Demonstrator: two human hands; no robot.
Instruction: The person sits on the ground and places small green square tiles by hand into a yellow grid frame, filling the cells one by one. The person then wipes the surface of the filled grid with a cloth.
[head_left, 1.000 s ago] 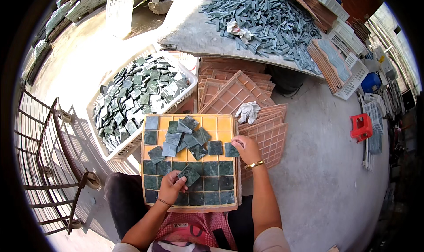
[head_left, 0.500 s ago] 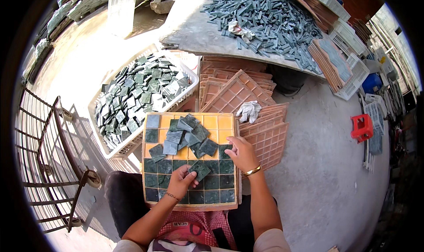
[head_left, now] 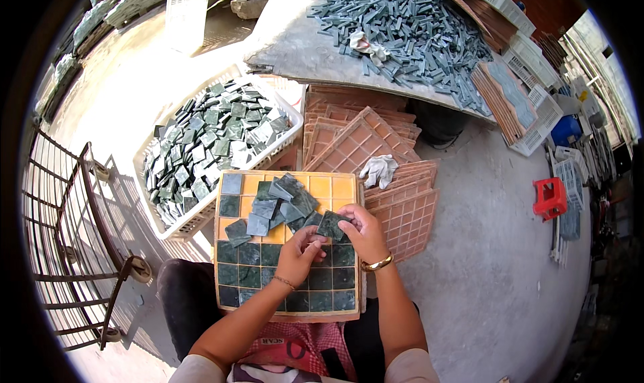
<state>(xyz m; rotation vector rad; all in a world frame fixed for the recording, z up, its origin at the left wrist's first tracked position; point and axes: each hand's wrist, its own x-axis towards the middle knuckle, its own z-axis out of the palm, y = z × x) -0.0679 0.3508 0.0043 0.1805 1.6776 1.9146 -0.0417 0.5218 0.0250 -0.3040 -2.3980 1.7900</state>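
Before me, a grey floor (head_left: 483, 249) is spreading across the right of the frame, a table (head_left: 288, 44) is bearing slate strips (head_left: 402, 37) at top, and a white crate (head_left: 184, 227) is holding tiles at left. Near centre, over a yellow gridded tray (head_left: 322, 185), the right hand (head_left: 365, 234) is pinching a square, dark green, mottled tile (head_left: 331, 227); the left hand (head_left: 297, 252) is curling by its lower-left edge, grip unclear. A red-checked apron (head_left: 315, 336) is showing pale lettering at bottom.

tile (head_left: 333, 225): dark green, mottled | tray (head_left: 322, 184): yellow, gridded | apron (head_left: 302, 332): pink-red, checked | stool (head_left: 553, 191): red
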